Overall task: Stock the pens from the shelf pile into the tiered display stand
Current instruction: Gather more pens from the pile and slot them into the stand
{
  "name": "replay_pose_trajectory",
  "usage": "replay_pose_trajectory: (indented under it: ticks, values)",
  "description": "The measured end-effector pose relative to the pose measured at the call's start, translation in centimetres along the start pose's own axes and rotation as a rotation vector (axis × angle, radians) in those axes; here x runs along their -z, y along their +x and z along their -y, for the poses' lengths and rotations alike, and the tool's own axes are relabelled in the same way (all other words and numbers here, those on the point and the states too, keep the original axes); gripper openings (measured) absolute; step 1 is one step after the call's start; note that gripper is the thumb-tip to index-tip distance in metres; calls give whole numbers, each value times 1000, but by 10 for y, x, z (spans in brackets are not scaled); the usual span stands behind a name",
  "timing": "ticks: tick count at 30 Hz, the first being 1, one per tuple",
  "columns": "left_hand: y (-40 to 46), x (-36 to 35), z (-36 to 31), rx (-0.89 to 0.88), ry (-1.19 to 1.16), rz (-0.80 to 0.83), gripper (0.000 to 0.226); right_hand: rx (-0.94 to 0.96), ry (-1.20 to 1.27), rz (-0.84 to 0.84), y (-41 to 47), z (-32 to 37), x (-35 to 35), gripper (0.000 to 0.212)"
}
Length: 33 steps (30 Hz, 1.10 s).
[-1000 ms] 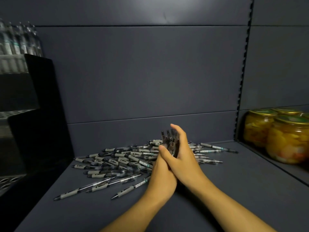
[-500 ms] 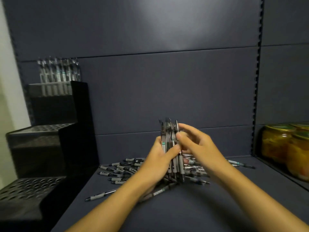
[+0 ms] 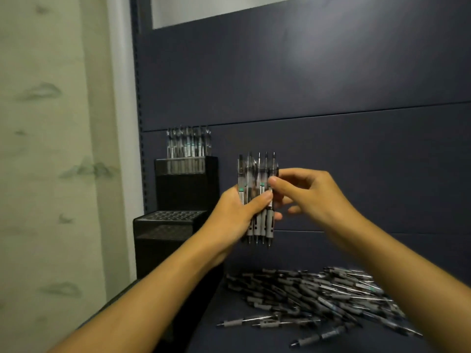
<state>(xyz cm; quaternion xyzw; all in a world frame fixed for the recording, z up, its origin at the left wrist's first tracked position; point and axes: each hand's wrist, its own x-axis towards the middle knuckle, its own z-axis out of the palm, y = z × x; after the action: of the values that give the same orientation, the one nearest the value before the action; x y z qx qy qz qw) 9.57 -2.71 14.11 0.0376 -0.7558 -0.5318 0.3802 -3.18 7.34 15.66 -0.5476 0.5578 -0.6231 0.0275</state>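
**Fistful of pens up in the air, stand off to the left**

So the left hand is wrapped around a bundle of pens, held upright with the clicker ends up and the tips pointing down, thumb pressed across the front of them. Can't count them, they overlap and the frame is a bit smeary. The right hand is right beside the bundle, thumb and forefinger pinching the rightmost pen near its upper half, other fingers loosely curled behind. The far side of the bundle is hidden by the left palm.

The tiered display stand sits at the left end of the shelf, black, stepped. The top tier already has a row of pens standing in it. The middle tier shows a perforated top with empty holes. The lowest step is mostly hidden behind the left forearm and too dark to make out.

Down on the shelf, below and to the right of the hands, is the loose pile of pens, lying every which way and blurry; its right end is covered by the right forearm. A few stragglers lie apart at the front edge of the pile.

Back panel is dark blue-grey, and a pale patterned wall runs along the left.
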Motion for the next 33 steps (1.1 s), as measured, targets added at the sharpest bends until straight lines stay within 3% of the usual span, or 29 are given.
replay_pose_trajectory:
  ticks: [5,18,27,33]
  values:
    - [0,61,-4,-27,1,-41,25,15,137,16,27,13,-58,11]
    - [25,232,17,-93,18,-92,23,20,-88,-67,107,31,-213,16]
    - [42,281,41,-25,-83,-95,23,55,-169,-182,144,51,-214,23]
    - [43,288,46,-23,-130,-76,19,134,-219,-380,194,69,-185,19]
